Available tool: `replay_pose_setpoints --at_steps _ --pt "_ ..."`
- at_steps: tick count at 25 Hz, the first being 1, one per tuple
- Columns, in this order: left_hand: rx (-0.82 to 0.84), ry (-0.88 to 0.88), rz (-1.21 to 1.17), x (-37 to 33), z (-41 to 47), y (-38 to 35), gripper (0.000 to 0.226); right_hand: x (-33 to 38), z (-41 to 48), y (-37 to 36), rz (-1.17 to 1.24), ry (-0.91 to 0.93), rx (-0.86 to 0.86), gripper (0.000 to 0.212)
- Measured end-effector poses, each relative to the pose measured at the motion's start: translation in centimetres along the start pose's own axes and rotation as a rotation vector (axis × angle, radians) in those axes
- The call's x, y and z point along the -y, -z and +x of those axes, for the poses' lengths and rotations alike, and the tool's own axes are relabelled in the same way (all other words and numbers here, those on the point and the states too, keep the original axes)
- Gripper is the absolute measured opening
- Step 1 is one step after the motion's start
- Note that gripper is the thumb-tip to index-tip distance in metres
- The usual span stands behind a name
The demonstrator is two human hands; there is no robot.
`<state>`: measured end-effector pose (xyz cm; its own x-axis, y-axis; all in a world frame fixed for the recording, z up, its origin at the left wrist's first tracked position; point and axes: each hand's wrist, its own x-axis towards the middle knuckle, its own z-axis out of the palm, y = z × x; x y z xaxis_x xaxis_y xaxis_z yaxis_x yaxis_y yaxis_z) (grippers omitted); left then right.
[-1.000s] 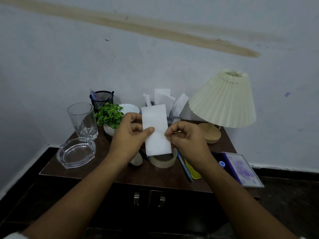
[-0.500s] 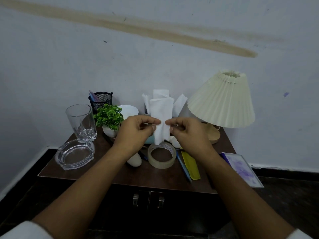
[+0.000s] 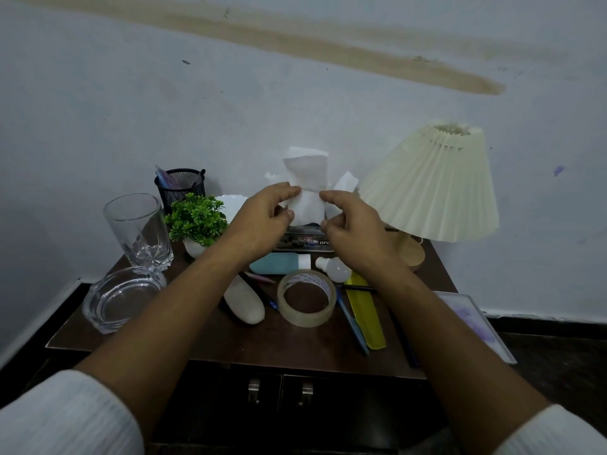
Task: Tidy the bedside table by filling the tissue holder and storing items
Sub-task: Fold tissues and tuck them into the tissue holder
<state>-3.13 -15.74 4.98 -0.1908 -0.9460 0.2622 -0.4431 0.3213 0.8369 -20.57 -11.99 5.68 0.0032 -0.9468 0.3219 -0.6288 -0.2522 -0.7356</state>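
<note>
A folded white tissue stands upright over the metal tissue holder at the back middle of the table. My left hand pinches its left edge and my right hand pinches its right edge. Other white tissues stick up from the holder behind it. In front of the holder lie a blue bottle, a small white dropper bottle, a roll of clear tape, a white oval object, pens and a yellow strip.
A tall glass, a glass ashtray, a small green plant, a black mesh pen cup and a white bowl stand at the left. A pleated lamp stands right, a framed picture beyond the table edge.
Both hands have folded the flat tissue narrower and carried it away from me and up, to stand over the holder among the other tissues.
</note>
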Motion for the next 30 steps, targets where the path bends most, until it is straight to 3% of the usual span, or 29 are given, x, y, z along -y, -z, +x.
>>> replay_pose_setpoints --at_steps 12,30 --pt "0.111 -0.006 -0.035 1.1 0.0 -0.9 0.053 -1.9 -0.1 -0.9 -0.054 0.045 0.02 0.054" --pt "0.11 -0.013 0.045 1.2 -0.2 -0.8 0.05 -2.6 0.2 -1.5 -0.065 0.007 0.05 0.06"
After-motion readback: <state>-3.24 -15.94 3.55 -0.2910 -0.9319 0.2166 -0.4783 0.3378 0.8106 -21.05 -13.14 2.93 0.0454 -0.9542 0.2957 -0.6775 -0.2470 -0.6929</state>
